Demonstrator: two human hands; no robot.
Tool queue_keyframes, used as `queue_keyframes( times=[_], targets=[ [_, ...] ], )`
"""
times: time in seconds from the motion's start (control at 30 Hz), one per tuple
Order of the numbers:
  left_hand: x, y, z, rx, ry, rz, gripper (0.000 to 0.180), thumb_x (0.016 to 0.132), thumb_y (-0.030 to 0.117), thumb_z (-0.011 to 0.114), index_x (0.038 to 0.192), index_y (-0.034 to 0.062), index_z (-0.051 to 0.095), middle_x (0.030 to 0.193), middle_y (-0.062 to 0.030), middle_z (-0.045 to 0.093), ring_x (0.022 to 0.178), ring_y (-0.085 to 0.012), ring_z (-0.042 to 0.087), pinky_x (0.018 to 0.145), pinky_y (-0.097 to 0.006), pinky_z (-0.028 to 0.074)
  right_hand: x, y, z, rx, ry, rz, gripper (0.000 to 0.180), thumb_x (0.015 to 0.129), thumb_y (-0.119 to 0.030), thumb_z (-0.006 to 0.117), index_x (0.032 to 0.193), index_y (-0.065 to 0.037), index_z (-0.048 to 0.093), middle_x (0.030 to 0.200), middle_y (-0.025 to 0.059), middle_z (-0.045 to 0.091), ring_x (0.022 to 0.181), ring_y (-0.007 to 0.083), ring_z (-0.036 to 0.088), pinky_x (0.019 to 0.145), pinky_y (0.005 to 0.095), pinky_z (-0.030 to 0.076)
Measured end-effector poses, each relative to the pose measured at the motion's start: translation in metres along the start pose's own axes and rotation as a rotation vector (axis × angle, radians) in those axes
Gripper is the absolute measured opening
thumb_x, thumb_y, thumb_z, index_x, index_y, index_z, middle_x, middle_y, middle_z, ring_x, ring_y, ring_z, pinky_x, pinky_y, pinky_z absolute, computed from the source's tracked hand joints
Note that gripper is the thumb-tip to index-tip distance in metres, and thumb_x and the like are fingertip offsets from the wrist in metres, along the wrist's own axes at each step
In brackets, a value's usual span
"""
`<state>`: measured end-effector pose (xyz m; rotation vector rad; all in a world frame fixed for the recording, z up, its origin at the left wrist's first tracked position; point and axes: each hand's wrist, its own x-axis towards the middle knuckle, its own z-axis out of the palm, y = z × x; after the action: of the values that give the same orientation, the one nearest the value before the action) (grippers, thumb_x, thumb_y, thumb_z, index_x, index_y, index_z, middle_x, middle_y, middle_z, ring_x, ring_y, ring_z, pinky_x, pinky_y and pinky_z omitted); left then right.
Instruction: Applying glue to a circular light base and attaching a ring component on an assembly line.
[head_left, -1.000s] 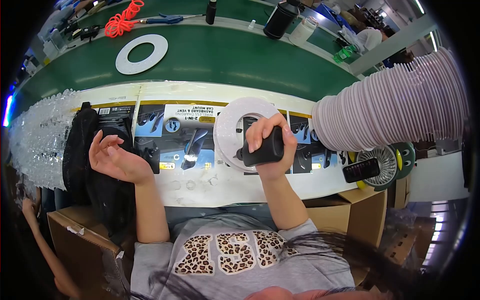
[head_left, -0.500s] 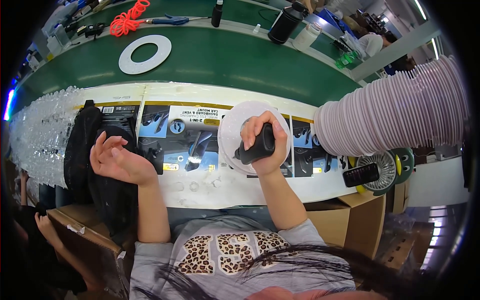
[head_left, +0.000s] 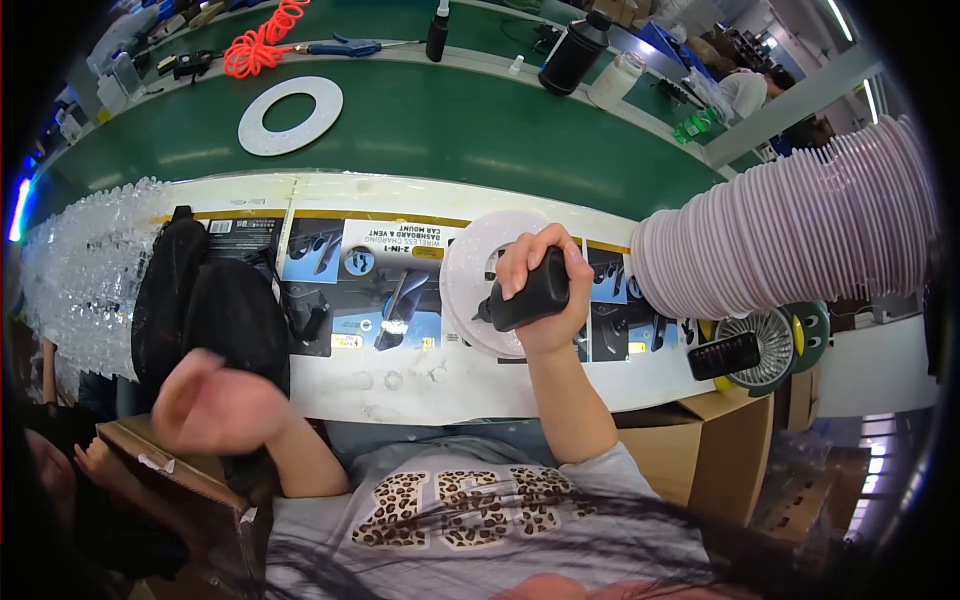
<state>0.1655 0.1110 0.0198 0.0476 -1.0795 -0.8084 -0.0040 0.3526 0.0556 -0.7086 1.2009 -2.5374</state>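
My right hand (head_left: 572,312) is wrapped round a black squeeze bottle (head_left: 535,298), its narrow nozzle pointing left. Beneath it, a pale round ring (head_left: 462,290) lies on the printed sheet (head_left: 385,280); hand and bottle cover part of the ring, including much of its centre. Smeared by motion, my left hand (head_left: 218,408) is low on the left, in front of a black cloth-like item (head_left: 238,315) and above an open cardboard box (head_left: 185,470). Its fingers cannot be made out.
A long stack of pale rings (head_left: 780,235) lies at the right, near a small fan (head_left: 770,345) with a phone (head_left: 723,355). Stacked clear plastic pieces (head_left: 85,275) stand at the left. On the green bench rest a white ring (head_left: 255,132) and a black bottle (head_left: 575,55).
My left hand has swung down and left from above the black item towards the cardboard box. The right hand keeps its grip on the squeeze bottle over the ring, with only a slight shift.
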Motion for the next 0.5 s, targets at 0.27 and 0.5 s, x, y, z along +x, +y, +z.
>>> queue_keyframes(
  times=[0.27, 0.5],
  targets=[
    [-0.040, -0.021, 0.019, 0.155, -0.595, -0.493, 0.021, 0.097, 0.007, 0.039, 0.113, -0.0023, 0.049, 0.078, -0.0081, 0.061, 0.059, -0.0058, 0.046, 0.057, -0.018, 0.038, 0.009, -0.006, -0.006, -0.111, 0.038, -0.101, 0.034, 0.093, -0.034, 0.032, 0.076, -0.006, 0.039, 0.060, 0.0078, 0.044, 0.053, 0.0149, 0.041, 0.056, 0.0268, 0.038],
    [-0.043, -0.024, 0.017, 0.161, -0.598, -0.530, 0.022, 0.096, 0.006, 0.040, 0.114, -0.0028, 0.047, 0.077, -0.0069, 0.061, 0.059, -0.0052, 0.045, 0.056, -0.018, 0.038, 0.011, 0.000, -0.008, -0.117, 0.039, -0.067, 0.034, 0.093, -0.035, 0.035, 0.076, -0.006, 0.040, 0.059, 0.0072, 0.044, 0.053, 0.0144, 0.041, 0.054, 0.0258, 0.037]
  ],
)
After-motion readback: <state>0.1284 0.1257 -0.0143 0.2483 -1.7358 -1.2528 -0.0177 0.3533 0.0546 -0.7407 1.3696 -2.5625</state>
